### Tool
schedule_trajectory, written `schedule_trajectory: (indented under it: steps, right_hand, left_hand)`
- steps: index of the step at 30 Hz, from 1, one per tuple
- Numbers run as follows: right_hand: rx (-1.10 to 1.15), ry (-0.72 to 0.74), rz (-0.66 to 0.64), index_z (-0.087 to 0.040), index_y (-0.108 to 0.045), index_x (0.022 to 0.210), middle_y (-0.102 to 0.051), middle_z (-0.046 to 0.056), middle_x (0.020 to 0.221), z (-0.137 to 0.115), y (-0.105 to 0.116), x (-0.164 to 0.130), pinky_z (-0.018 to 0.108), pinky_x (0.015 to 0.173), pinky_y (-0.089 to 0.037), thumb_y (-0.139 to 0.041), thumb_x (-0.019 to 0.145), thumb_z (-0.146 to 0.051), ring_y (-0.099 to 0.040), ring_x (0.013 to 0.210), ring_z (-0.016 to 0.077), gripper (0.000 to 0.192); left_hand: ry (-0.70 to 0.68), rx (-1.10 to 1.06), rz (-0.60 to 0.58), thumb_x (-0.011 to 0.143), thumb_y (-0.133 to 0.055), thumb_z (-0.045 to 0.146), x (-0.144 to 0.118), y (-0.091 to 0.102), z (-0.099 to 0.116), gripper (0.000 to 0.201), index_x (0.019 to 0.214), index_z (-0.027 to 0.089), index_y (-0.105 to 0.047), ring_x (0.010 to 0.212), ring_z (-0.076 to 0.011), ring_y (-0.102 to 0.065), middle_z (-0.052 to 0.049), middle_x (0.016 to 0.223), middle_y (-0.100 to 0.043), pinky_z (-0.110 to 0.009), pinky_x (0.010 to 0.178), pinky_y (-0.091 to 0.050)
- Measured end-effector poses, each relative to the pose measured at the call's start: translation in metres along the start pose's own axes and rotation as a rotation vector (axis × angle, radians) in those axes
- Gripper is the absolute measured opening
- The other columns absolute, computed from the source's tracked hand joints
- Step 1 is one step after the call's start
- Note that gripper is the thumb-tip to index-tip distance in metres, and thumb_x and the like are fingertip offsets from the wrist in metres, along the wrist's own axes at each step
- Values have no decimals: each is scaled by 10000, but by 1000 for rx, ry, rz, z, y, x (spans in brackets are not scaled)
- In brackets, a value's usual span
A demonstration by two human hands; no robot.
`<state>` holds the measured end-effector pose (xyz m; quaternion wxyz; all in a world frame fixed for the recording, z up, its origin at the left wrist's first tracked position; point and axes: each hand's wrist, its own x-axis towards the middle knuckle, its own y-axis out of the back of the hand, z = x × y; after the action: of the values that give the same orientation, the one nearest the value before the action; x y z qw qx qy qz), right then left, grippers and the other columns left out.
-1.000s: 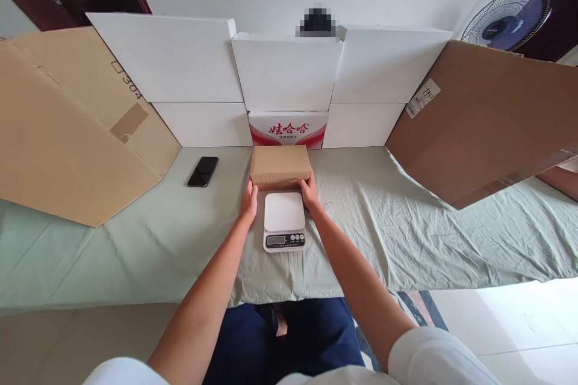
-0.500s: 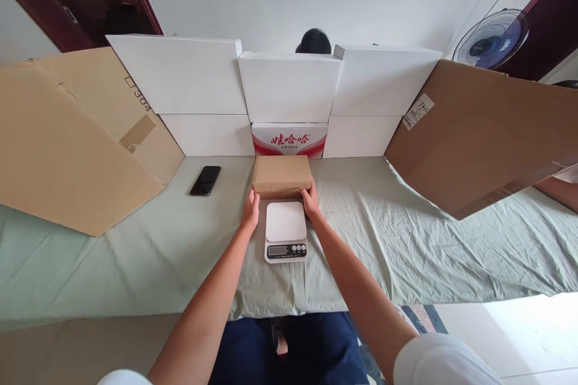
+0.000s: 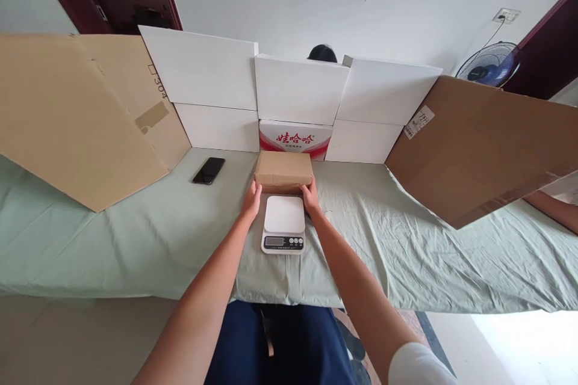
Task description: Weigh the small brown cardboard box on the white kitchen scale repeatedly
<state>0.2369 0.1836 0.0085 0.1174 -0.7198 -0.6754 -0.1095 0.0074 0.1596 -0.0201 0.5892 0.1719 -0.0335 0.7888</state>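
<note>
A pale green cloth covered the table, with white panels standing along its far side. In the middle, just beyond the white scale, was the small cardboard box. Its long axis ran left to right, roughly in line with the panels, and one long side faced the person. The left hand gripped the box at its near left corner; the right hand gripped the near right corner, its thumb against the front side. The outer fingers were partly hidden, as was the box's underside, so whether it rested on the cloth could not be told. The box overlapped the bottom of the red-and-white carton behind it. The scale's display was too small to read. The panels hid all but some dark hair, and the right edge cut off another person's forearm.
</note>
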Motion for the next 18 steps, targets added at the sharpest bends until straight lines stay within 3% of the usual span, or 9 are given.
schedule_trajectory:
  steps: [6,10,18]
  right_hand:
    - [27,9,-57,-258,-513,1413,-647,54,1429,3,11,5,502,1217,-387,-613,730,-335,-552,1292,288,695]
    - [48,11,-100,-250,-570,1365,-692,55,1355,4,21,5,495,1162,-442,-596,721,-324,-593,1222,291,649]
    - [53,40,-128,-246,-551,1427,-633,48,1458,6,26,-4,474,1209,-399,-601,748,-331,-556,1311,293,686]
  left_hand:
    - [-7,6,17,984,-460,630,3,0,1,567,1371,238,-594,1395,-342,-568,-133,1381,-684,-544,1250,-329]
    - [-6,-8,15,992,-432,644,0,2,4,589,1395,243,-586,1405,-335,-566,-137,1442,-654,-539,1241,-351]
    - [-36,-61,-18,972,-392,737,-3,3,2,701,1407,223,-584,1489,-300,-489,-126,1479,-630,-482,1279,-329]
